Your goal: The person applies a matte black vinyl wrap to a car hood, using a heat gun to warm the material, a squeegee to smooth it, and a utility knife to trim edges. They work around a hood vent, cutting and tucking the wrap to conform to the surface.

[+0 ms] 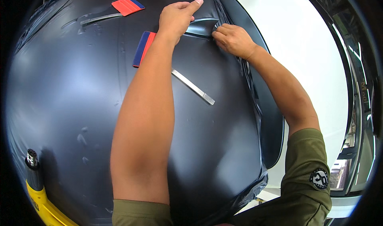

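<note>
Dark blue-grey satin film [215, 138] covers a wide, curved panel. My right hand [235, 40] pinches this film near its gathered right edge, where its fingers are closed. My left hand [175, 20] is just left of it, with fingers curled in and thumb stretched out; what those fingers hold, if anything, is hidden. Between the two hands the film rises in a shiny fold [202, 27]. Beneath my left forearm lies a red and blue squeegee [141, 50], partly covered. A slim silver snap-off knife [193, 86] rests on the film beside that forearm.
Another red and blue squeegee [128, 5] lies at the far left, touching a second slim knife [99, 18]. A yellow heat gun [44, 204] with a dark nozzle stands at the lower left. Bunched film [251, 192] hangs along the right edge, beside a white panel [311, 66].
</note>
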Demonstrator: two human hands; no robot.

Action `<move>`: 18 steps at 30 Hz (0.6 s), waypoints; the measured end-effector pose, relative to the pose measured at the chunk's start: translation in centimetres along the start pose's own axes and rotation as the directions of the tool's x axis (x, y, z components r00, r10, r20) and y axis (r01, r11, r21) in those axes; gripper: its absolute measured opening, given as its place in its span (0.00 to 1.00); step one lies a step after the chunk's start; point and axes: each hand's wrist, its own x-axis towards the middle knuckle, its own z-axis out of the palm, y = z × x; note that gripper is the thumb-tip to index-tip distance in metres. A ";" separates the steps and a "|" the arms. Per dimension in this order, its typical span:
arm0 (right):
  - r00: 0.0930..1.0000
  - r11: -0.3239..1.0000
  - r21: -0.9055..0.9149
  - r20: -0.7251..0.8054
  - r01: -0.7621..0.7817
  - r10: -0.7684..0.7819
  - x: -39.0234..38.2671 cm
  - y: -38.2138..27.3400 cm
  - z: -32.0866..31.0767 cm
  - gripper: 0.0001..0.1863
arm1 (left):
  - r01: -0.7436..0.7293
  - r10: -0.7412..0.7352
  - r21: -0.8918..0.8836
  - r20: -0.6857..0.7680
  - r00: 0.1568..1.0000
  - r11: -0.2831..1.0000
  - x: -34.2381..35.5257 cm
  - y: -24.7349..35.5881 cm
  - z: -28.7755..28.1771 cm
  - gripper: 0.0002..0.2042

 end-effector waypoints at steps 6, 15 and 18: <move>1.000 1.000 0.004 0.025 -0.002 0.002 0.4 0.3 0.5 0.06 | 0.003 -0.003 0.014 -0.002 1.000 1.000 -0.3 0.3 0.1 0.33; 0.607 0.531 0.454 0.027 -0.715 0.794 -3.6 -7.3 -1.2 0.11 | -0.438 0.450 0.569 0.130 0.883 0.696 -1.3 0.3 1.3 0.13; 0.531 0.463 0.532 -0.029 -0.709 0.847 -6.1 -14.6 -3.2 0.12 | -0.609 0.522 0.669 0.368 0.769 0.426 -2.7 1.5 2.8 0.06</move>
